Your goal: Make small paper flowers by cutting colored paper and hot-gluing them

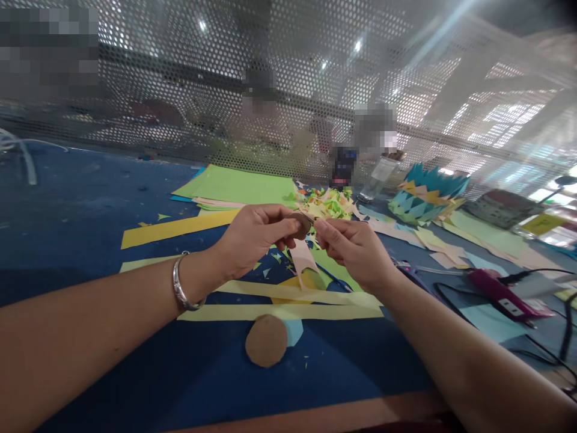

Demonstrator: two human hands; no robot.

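A small brown cardboard disc (303, 224) is pinched between the thumb and fingers of my left hand (259, 237), which wears a silver bangle. Close against the disc's right edge, my right hand (345, 243) has thumb and forefinger pressed together. Whatever is in that pinch is too small to make out. Below both hands, another brown cardboard disc (265, 341) lies flat on the blue table (202, 373), partly over a light blue paper piece (294, 332). Pale yellow paper strips (279, 311) run across the table under my wrists.
Behind my hands are green paper sheets (247, 185) and a heap of paper scraps (331, 203). A toothed paper crown (426, 195) stands back right near a clear bottle (376, 177). A purple power strip (507, 294) with black cables lies right. A perforated metal screen (180, 90) borders the table.
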